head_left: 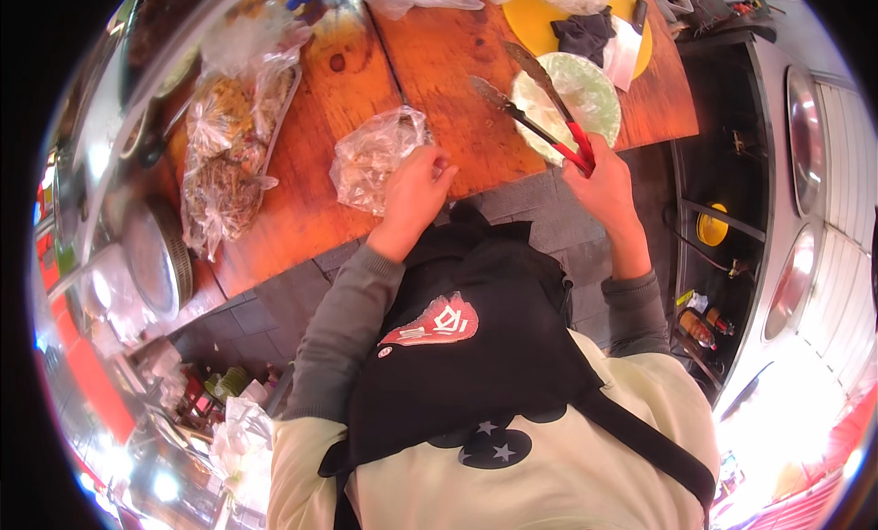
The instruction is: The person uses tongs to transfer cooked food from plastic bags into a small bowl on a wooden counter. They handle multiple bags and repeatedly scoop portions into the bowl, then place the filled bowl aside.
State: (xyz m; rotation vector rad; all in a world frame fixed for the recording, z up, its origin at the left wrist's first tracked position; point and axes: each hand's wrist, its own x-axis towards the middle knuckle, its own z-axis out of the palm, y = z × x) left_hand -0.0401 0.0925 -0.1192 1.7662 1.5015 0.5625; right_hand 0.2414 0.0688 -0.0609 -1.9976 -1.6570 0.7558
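My right hand (603,183) grips metal tongs (537,122) by their red handles. The jaws are spread, and one arm of the tongs crosses a pale green plate (603,94) covered with clear plastic film. At the table's near edge, my left hand (420,190) rests against a clear plastic bag (377,161) with light brown contents. Its fingers are curled; whether they pinch the bag cannot be seen. The bag sits on the wooden table, left of the tongs.
Clear bags of brown food (223,159) sit on a tray at the left of the wooden table (315,194). A cleaver (623,53) and black cloth (584,35) lie on a yellow board (528,22). Round metal tins (158,259) stand left; a steel counter (775,255) is at right.
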